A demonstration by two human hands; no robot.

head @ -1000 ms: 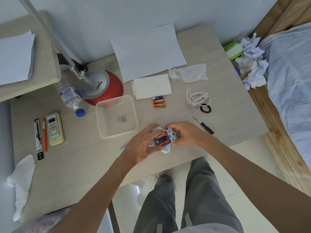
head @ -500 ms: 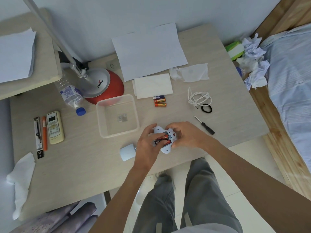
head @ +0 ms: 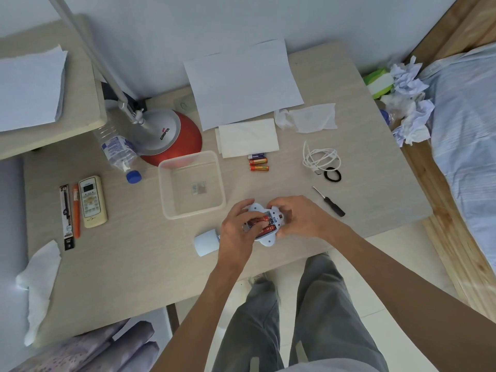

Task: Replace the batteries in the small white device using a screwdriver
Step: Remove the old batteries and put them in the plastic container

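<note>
Lower centre of frame: small white device [head: 264,222] over counter [head: 134,264] edge, compartment open, red batteries [head: 261,224] inside. Left hand [head: 237,229] grip pinching battery; right hand [head: 298,218] grip clasping device. Screwdriver [head: 328,201] right, untouched. Lamp base [head: 167,132] upper left reads "COOPER".

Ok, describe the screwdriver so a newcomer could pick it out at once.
Start at the wooden desk and go to its near right corner, just right of the right hand. The screwdriver lies there alone: short, with a thin metal shaft and black handle. Behind it are a coiled white cable and a black hair tie; it is the only straight tool there.
</note>
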